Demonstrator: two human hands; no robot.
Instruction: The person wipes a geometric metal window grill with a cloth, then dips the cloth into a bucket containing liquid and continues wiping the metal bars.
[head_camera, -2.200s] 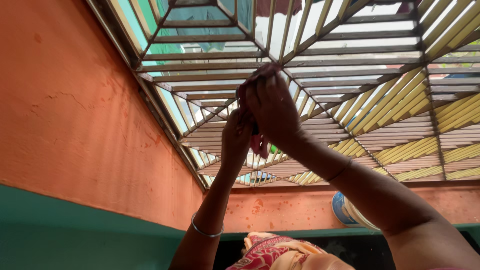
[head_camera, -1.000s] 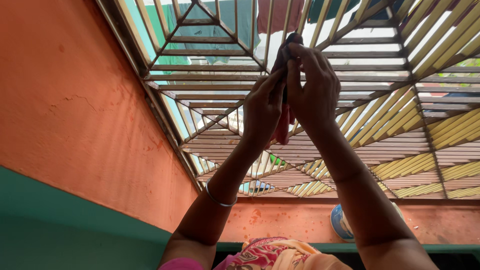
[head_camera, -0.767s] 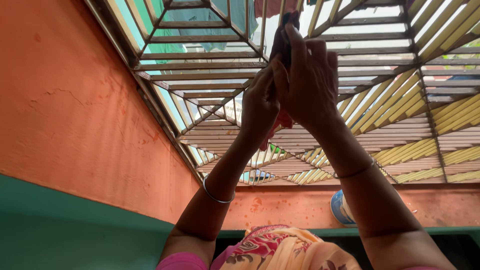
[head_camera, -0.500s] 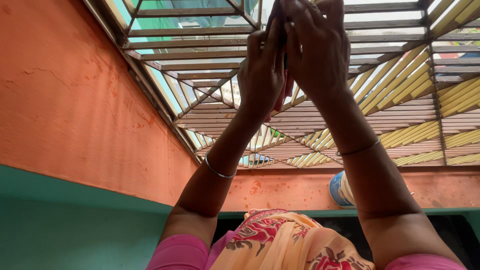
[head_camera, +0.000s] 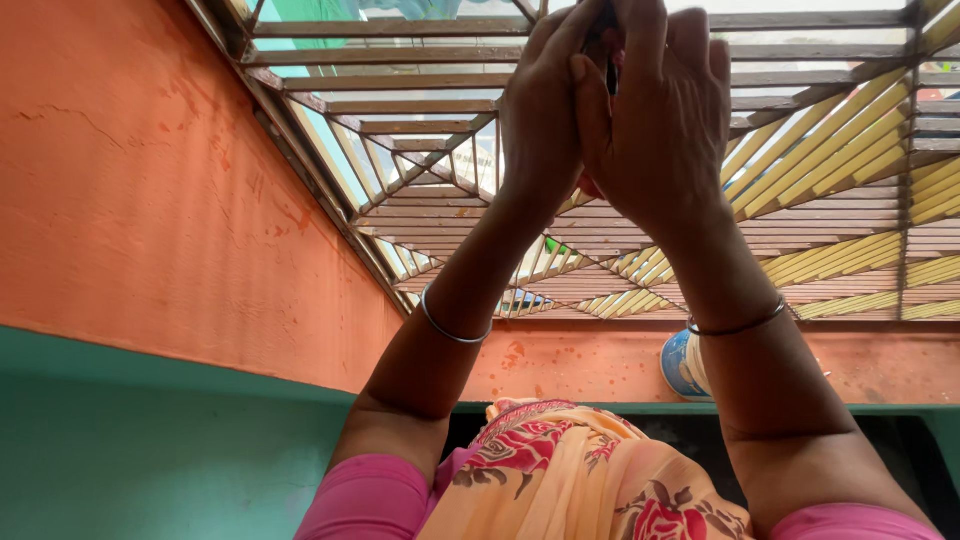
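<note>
While both arms reach up toward the slatted roof grille, this is how things sit.

Landmark: roof grille (head_camera: 820, 150) of wooden slats, overhead, with daylight between them.
Left hand: left hand (head_camera: 545, 110) raised just under the grille, fingers pressed against the other hand.
Right hand: right hand (head_camera: 655, 130) beside it, touching it, fingers curled inward.
Cloth: dark red cloth (head_camera: 608, 45) pinched between the two hands at the fingertips, just below the grille; a small red patch also shows under the palms.
Grasp: both hands clench the cloth; most of it is hidden by the fingers.
Count, hands: two.
Count, cloth: one piece visible.
Count, bangles: two thin bangles, one on the left wrist (head_camera: 450, 325), one on the right wrist (head_camera: 735, 325).
Wall: orange wall (head_camera: 150, 200) to the left of the grille, with a green band (head_camera: 150, 440) below it.
</note>
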